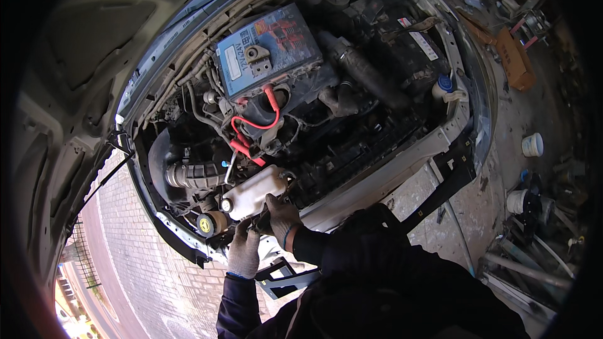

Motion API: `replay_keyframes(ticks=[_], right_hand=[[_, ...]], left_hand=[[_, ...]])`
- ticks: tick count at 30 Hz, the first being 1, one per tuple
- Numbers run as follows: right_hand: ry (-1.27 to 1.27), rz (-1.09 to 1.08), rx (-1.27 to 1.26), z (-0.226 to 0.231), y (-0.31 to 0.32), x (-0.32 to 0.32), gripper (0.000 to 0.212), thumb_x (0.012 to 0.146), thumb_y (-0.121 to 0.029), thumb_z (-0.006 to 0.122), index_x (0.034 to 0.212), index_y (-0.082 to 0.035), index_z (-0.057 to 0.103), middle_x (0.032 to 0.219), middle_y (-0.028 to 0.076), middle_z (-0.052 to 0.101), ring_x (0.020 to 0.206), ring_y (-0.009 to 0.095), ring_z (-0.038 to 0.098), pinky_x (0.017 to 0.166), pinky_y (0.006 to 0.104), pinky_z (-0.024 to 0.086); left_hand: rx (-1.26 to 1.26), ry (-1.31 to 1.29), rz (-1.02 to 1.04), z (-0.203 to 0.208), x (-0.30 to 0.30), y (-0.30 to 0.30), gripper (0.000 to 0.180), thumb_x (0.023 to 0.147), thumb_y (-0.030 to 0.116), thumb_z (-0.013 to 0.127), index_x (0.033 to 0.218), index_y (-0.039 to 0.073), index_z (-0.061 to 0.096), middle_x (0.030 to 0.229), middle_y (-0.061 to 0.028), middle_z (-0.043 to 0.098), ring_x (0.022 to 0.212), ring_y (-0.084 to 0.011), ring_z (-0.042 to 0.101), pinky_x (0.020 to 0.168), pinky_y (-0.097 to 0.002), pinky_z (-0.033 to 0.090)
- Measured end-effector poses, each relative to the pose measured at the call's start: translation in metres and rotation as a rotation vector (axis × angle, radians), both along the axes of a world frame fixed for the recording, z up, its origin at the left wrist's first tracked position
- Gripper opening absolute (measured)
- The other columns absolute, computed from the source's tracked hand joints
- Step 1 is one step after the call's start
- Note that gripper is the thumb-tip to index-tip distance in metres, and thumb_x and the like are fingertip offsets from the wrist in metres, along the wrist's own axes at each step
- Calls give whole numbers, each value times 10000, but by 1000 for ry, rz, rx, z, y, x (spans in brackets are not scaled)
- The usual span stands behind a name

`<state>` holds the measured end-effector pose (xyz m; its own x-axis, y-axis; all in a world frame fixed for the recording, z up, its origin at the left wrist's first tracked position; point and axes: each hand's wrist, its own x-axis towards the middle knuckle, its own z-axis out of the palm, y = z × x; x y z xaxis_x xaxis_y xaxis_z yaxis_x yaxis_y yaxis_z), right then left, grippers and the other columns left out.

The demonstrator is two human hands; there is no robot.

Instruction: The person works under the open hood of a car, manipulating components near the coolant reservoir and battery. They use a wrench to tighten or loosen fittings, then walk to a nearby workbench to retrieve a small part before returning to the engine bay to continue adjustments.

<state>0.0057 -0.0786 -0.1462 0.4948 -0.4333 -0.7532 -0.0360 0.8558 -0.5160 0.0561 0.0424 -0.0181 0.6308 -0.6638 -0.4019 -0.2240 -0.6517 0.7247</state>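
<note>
Both of my hands wear light knitted work gloves and meet at the front edge of an open engine bay, just below a white plastic fluid reservoir (254,193). My left hand (244,252) reaches up from below with its fingers bent around something dark. Right beside it, my right hand (282,218) is closed, its thumb side close against the reservoir's lower right end. Between the two hands is a small dark part whose kind I cannot make out. To the left of the hands sits a round cap with a yellow mark (205,225).
A blue booster battery box (267,47) lies on the engine, a metal bracket (256,56) on top. Its red cable (257,127) runs toward the reservoir. The raised hood (69,88) hangs at left. Buckets (532,145) and a cardboard box (515,59) stand at right.
</note>
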Motion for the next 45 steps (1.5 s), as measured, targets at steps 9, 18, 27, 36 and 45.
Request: replay_keyframes(ticks=[9,18,27,36,45], right_hand=[[107,102,-160,2,0,-3,515,1085,-507,738,968,-6,758,864,83,747,803,214,716,720,403,578],[245,235,-328,0,0,-7,557,1088,-525,745,1117,29,794,970,93,807,869,164,711,784,397,573],[22,102,-141,14,-3,-9,502,1109,-500,734,1118,1,765,981,29,757,848,140,682,782,373,570],[-126,622,-124,45,-108,-69,293,1137,-295,684,1191,-27,788,982,71,821,749,167,780,669,315,663],[-12,1476,-1505,50,-208,-32,985,862,-269,795,1704,37,383,1701,270,475,1559,402,501,1295,437,435]], left_hand=[[50,-283,-32,-28,-12,0,326,1098,195,587,1396,135,706,1258,-268,721,1141,-465,720,938,-508,598],[-3,-133,336,-20,-36,-17,575,1181,499,515,1271,-21,745,1221,-256,768,1157,-423,733,1011,-450,558],[-11,-231,307,-35,-29,-20,664,1129,543,570,1222,-98,714,1120,-307,777,1092,-442,752,987,-486,568],[-9,-79,502,-21,-30,-30,498,1078,407,679,1193,-74,740,1079,-248,792,1022,-342,762,956,-439,581],[65,-58,500,-9,-26,-31,531,1052,465,695,1200,-40,765,1093,-262,798,1065,-399,771,973,-465,582]])
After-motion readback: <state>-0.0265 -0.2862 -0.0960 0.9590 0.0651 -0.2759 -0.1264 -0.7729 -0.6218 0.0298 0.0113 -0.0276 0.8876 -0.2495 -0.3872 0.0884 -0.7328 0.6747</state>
